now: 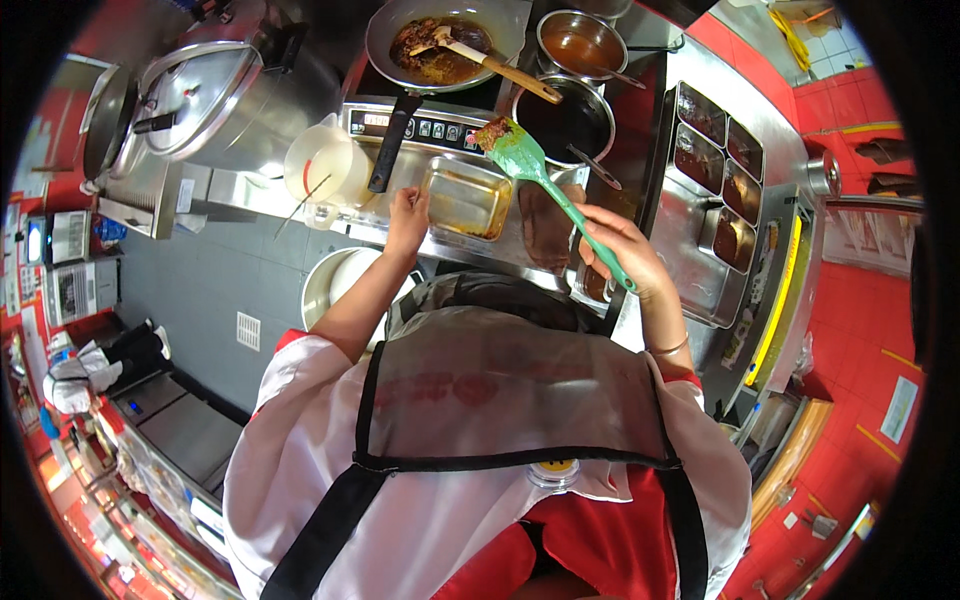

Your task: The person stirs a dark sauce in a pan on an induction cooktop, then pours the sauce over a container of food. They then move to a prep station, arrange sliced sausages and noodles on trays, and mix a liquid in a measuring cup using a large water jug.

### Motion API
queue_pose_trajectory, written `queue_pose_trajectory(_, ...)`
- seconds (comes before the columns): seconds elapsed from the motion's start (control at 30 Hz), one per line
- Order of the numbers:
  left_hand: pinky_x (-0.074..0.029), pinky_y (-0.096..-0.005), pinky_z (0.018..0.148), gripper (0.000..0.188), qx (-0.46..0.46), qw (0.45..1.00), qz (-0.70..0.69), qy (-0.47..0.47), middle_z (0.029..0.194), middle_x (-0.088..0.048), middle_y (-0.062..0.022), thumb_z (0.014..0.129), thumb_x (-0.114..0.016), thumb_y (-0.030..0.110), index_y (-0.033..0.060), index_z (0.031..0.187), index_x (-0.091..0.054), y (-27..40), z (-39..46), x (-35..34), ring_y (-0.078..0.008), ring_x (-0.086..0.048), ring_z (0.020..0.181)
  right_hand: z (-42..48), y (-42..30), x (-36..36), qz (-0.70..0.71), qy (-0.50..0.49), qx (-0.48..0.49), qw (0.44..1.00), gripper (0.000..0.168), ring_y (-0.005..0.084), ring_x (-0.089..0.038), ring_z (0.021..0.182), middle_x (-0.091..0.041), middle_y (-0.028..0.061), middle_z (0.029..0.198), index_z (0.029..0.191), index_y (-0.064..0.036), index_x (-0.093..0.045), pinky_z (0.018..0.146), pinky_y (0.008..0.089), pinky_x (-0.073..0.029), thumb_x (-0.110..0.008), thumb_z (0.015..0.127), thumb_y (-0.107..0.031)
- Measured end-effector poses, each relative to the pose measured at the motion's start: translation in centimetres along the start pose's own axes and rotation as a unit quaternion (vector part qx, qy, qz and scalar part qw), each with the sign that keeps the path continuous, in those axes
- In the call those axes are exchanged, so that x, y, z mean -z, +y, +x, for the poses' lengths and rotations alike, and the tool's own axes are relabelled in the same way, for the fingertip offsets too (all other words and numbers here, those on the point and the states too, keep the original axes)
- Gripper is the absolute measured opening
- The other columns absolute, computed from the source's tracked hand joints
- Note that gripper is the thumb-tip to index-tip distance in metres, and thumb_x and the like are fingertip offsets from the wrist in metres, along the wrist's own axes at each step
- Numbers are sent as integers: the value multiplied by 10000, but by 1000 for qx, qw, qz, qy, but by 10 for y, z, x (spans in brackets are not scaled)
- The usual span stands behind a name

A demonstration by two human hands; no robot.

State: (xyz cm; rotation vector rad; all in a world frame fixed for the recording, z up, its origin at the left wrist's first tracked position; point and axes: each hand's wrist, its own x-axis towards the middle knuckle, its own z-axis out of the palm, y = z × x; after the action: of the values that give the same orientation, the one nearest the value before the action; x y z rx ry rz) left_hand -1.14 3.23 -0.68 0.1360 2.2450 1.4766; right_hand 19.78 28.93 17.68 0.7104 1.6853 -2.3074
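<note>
My right hand [626, 247] grips the handle of a green silicone spatula [551, 184]. Reddish-brown paste coats the spatula's head, which is raised in front of the induction cooker's panel [435, 129]. My left hand [409, 217] has its fingers pinched at the left rim of a shallow rectangular metal tray [471, 199], whose bottom shows an oily orange film. Behind them, a frying pan [379, 56] sits on the cooker with its black handle towards me. Dark oily paste lies in the pan, and a wooden-handled spatula [517, 75] rests across its rim.
Right of the pan stand a pot of orange-brown liquid [581, 49] and a pot of dark liquid [562, 120], each with a ladle. A brown cloth [551, 229] lies beside the tray. Left are a plastic jug [322, 161] and large pressure cooker [247, 105]; several sauce containers [701, 157] stand right.
</note>
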Motion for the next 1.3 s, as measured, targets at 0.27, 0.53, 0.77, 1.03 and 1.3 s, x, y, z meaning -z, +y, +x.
queue_pose_trajectory(0.27,-427,-328,764,298,-122,989,75,43,952,-531,-134,784,-686,214,36,984,-555,11,2,-7,-254,-483,867,10,15,-10,32,11,2,999,389,82,-440,445,-544,55,637,1280,-31,-455,400,199,-326,-481,925,-187)
queue_pose_trajectory(0.53,-402,-338,786,591,15,927,-79,366,932,-484,-120,726,-749,388,-27,1009,-439,-1,-43,95,-207,-464,850,50,-9,-31,-1,38,57,998,380,77,-438,444,-541,43,656,1288,-47,-449,402,207,-324,-482,927,-164)
queue_pose_trajectory(0.77,-384,-393,909,699,-38,956,63,284,1055,-535,-260,835,-574,472,-43,1260,-365,-7,33,137,-361,-524,992,156,-63,-44,-159,94,144,972,409,59,-422,477,-522,18,667,1302,-47,-434,430,213,-345,-490,901,-107)
queue_pose_trajectory(1.03,-348,-214,454,412,-49,964,-140,220,620,-519,-16,879,-542,261,30,1208,-449,1,38,151,-50,-423,497,227,-78,-66,-109,109,29,988,475,98,-435,463,-539,57,697,1345,1,-358,419,250,-357,-463,894,-106)
queue_pose_trajectory(1.3,-282,-215,405,347,-52,977,-106,179,545,-511,9,822,-557,112,-10,1145,-526,57,60,193,-31,-388,441,248,-73,-64,-145,96,39,984,466,88,-401,432,-530,59,684,1336,25,-361,401,250,-318,-461,901,-106)
